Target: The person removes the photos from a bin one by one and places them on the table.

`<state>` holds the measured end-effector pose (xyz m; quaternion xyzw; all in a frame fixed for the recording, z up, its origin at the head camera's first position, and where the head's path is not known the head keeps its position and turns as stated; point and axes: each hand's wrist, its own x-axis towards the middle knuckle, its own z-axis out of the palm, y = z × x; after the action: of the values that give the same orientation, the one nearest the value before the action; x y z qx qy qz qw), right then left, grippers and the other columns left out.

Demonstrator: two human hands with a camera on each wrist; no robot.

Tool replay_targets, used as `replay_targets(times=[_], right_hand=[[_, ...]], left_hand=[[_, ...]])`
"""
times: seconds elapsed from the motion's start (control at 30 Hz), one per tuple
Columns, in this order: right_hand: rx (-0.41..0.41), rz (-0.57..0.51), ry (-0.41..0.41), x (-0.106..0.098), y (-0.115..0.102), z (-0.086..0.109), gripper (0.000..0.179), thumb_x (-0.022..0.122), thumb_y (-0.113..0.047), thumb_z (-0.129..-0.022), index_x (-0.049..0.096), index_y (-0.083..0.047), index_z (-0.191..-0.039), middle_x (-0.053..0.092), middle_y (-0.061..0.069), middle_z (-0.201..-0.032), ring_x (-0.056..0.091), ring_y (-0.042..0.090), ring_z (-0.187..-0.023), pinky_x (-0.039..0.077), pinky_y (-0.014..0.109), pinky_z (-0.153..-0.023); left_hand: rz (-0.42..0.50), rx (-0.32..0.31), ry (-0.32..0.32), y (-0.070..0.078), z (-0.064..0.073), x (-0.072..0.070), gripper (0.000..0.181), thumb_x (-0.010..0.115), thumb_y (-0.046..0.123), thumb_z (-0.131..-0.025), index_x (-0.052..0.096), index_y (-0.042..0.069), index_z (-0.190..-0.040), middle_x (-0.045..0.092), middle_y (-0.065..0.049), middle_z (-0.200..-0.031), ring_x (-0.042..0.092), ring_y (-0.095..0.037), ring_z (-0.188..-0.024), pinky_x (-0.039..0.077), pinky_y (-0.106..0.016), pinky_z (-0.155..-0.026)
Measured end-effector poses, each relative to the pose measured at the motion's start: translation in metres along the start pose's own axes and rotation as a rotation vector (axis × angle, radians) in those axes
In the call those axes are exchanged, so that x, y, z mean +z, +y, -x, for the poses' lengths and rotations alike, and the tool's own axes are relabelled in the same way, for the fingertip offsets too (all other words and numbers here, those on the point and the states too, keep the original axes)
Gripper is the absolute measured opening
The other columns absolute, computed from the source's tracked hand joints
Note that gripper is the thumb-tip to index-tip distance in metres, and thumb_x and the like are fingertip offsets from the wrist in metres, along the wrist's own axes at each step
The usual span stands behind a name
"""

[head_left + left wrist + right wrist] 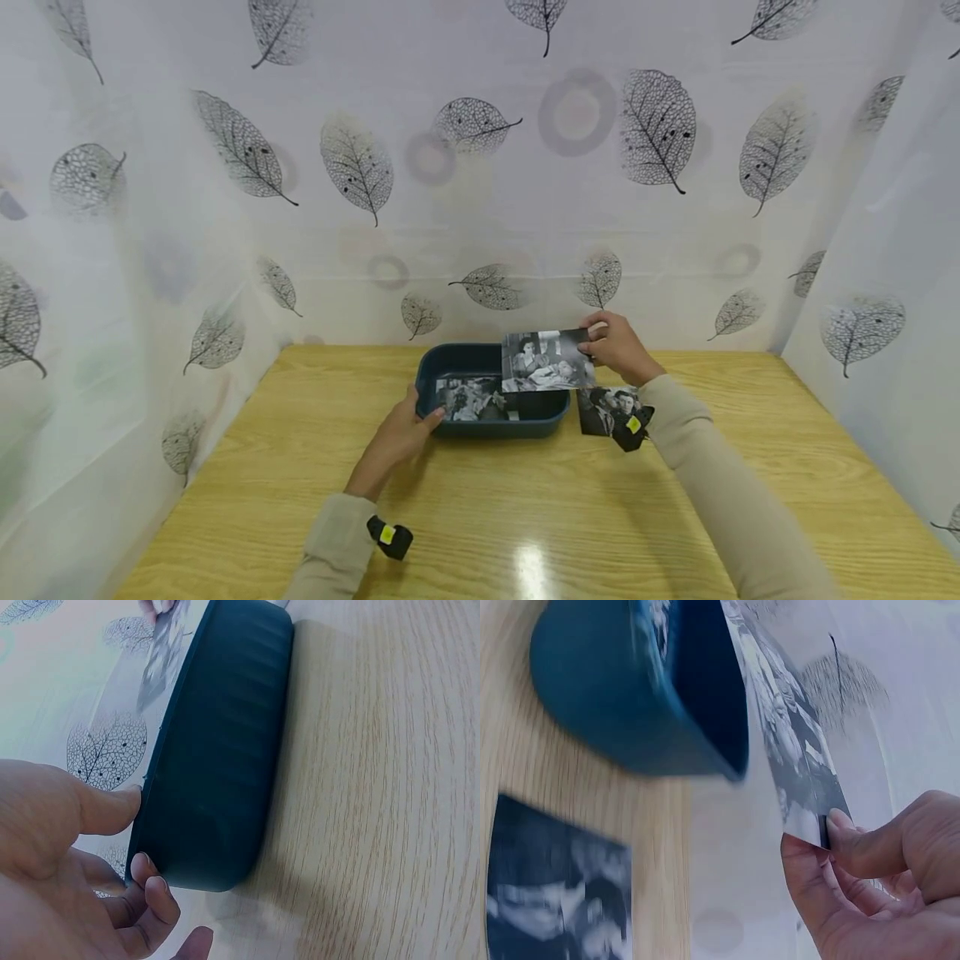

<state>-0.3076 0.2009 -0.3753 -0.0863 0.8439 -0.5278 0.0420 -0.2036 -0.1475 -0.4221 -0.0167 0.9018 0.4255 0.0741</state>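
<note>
A dark teal plastic bin [495,429] stands on the table. Its left end is held by my left hand [401,429], with the thumb at the rim and the fingers around the outer corner, as the left wrist view shows. Between thumb and fingers, my right hand [617,346] pinches the right edge of a black-and-white photo [547,362], which hangs tilted above the bin's right half. Inside the bin lies another black-and-white photo [468,400], partly covered by the raised one. A further photo [555,892] rests on the table right of the bin, below my right wrist.
The light wood table [480,508] runs up to a pale backdrop [480,200] printed with leaves, which also hangs along both sides. A black device with a yellow mark [392,537] is strapped to the left wrist, and a similar device [632,427] to the right.
</note>
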Motion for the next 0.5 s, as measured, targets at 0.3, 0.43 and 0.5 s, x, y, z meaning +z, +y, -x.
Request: replay_targets(times=[0.3,0.43,0.5], right_hand=[[0.078,0.027,0.014,-0.052,0.020,0.022,0.041,0.060,0.002,-0.099,0.044,0.010,-0.136,0.058,0.016,-0.101,0.063,0.014,-0.076,0.057,0.032,-0.067],[0.110,0.056,0.030,-0.073,0.032,0.032,0.041,0.058,0.003,-0.100,0.043,0.010,-0.137,0.059,0.018,-0.103,0.063,0.015,-0.077,0.057,0.034,-0.068],[0.125,0.071,0.046,-0.083,0.038,0.037,0.041,0.058,0.003,-0.099,0.043,0.011,-0.136,0.059,0.020,-0.106,0.062,0.015,-0.079,0.057,0.033,-0.067]], left_hand=[[-0.014,-0.001,0.002,-0.002,0.000,0.000,0.081,0.056,0.030,-0.106,0.007,-0.009,-0.158,0.061,-0.017,-0.109,0.057,-0.027,-0.095,0.048,-0.046,-0.085],[-0.025,0.009,-0.001,-0.002,-0.001,0.000,0.081,0.056,0.029,-0.106,0.007,-0.010,-0.158,0.061,-0.019,-0.111,0.058,-0.028,-0.097,0.049,-0.048,-0.086],[-0.024,0.008,-0.002,-0.001,-0.001,0.000,0.081,0.056,0.029,-0.106,0.007,-0.010,-0.158,0.061,-0.020,-0.112,0.059,-0.029,-0.097,0.049,-0.048,-0.086]])
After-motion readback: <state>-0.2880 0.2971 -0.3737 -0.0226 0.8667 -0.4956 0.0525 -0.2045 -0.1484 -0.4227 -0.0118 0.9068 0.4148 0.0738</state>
